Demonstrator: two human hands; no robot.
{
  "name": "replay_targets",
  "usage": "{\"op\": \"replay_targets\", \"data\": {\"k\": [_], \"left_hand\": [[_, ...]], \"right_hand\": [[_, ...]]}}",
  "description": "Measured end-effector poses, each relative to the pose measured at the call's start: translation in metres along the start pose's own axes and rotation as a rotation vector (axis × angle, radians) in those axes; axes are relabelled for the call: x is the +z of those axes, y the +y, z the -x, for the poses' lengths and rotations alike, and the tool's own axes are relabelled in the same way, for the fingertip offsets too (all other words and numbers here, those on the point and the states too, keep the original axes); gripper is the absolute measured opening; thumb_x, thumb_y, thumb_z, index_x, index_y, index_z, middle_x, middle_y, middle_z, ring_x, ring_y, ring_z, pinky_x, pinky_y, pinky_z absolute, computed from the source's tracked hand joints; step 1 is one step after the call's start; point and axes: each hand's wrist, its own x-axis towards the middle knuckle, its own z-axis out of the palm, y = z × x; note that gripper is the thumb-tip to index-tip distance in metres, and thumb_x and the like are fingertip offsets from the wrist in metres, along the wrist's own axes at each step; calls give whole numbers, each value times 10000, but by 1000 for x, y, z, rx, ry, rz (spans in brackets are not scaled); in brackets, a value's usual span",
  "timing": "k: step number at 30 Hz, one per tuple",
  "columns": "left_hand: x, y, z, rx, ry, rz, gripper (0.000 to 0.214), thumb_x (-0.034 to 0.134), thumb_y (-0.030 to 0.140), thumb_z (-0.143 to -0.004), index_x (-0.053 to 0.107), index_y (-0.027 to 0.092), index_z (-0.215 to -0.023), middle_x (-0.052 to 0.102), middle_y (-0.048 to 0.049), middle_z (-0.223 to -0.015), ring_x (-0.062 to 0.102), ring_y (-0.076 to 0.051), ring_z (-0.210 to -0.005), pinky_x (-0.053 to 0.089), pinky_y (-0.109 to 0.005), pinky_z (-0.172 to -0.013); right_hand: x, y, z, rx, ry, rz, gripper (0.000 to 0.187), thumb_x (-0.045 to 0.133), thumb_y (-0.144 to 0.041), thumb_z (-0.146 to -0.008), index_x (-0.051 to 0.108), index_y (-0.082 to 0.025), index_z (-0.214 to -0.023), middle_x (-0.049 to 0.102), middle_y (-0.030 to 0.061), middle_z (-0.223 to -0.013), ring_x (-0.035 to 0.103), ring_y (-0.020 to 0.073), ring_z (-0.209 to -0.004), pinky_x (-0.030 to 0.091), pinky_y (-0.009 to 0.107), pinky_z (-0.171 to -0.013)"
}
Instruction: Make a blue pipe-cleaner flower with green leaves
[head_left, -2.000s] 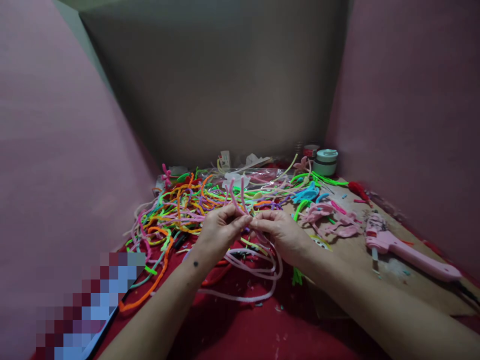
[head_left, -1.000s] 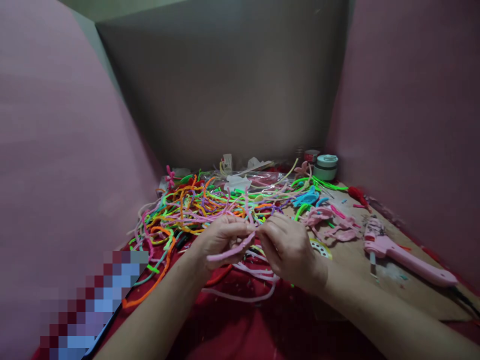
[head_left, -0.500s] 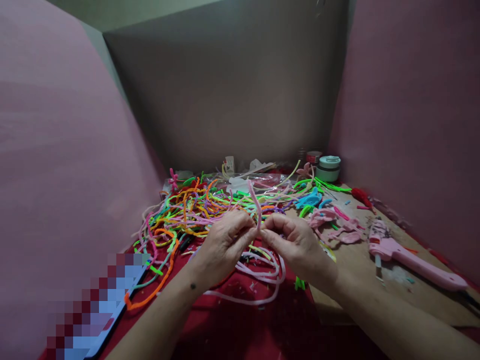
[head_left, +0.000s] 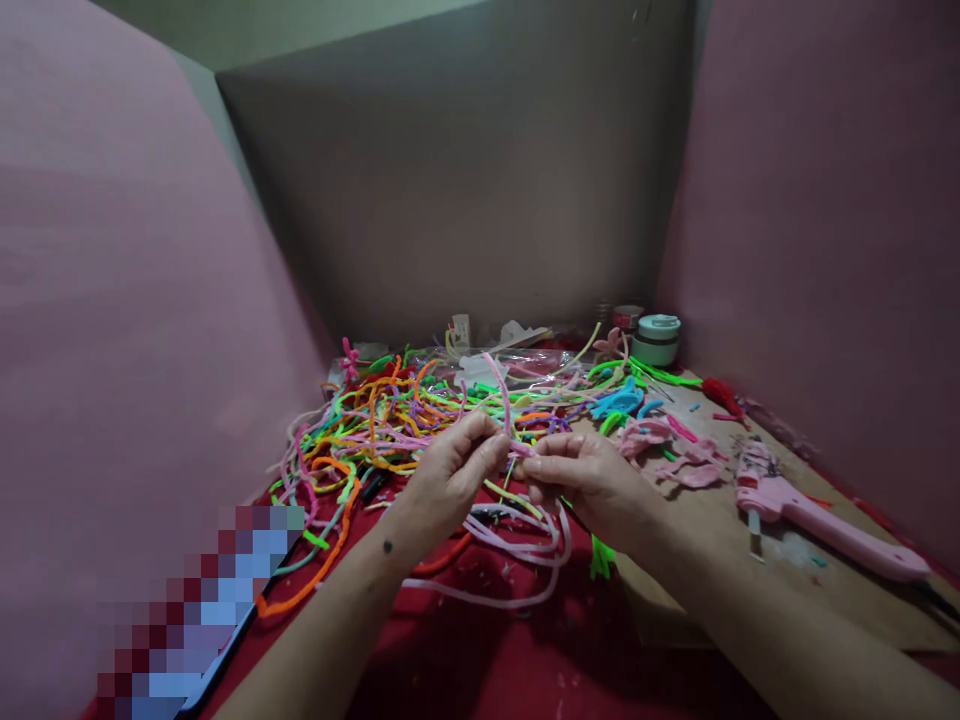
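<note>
A pink pipe cleaner [head_left: 502,395] is held between both hands, one part standing up and a short part running sideways. My left hand [head_left: 459,470] pinches it at the bend between thumb and fingers. On the other side, my right hand [head_left: 589,480] grips the short sideways part with its fingertips. Just below the hands lie loops of pale pink pipe cleaner [head_left: 517,602] on the red cloth [head_left: 480,660]. Behind them spreads a tangled heap of pipe cleaners [head_left: 390,425] in orange, green, yellow and purple.
On the right, a pink glue gun [head_left: 832,530] rests on a brown board [head_left: 675,590], near pink petal shapes [head_left: 686,455] and a blue piece [head_left: 619,400]. A mint lidded jar [head_left: 656,342] stands at the back. A phone [head_left: 240,600] lies at left. Pink walls flank both sides.
The upright part of the pink pipe cleaner has tipped left. My right hand has shifted slightly, and a short pink part now shows sideways between the hands.
</note>
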Motion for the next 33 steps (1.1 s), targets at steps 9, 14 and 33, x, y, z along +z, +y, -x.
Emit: {"op": "replay_targets", "data": {"k": [9,14,33], "left_hand": [[5,-1,-3,-141,49,243,201,542,301,-793,528,147,-665,519,11,-620,454,-92,-578,366,-218,-565],[1,-4,-5,-215,31,392,189,572,285,-770,523,136,-665,499,18,-593,427,-75,-537,335,-206,-529],[-4,-2,-1,-20,0,-106,173,480,284,-828,502,166,-704,492,16,-658,446,-107,-625,372,-227,-585]], "right_hand": [[8,6,4,-87,174,246,247,652,-347,-702,632,-134,-578,581,-1,-482,447,76,-422,337,214,-432],[11,10,9,-230,192,500,206,575,-308,-788,681,-161,-688,604,2,-568,514,113,-527,391,232,-493],[7,-20,3,-105,22,524,293,563,-306,-791,639,-130,-570,514,-10,-516,416,88,-500,300,236,-489]]}}
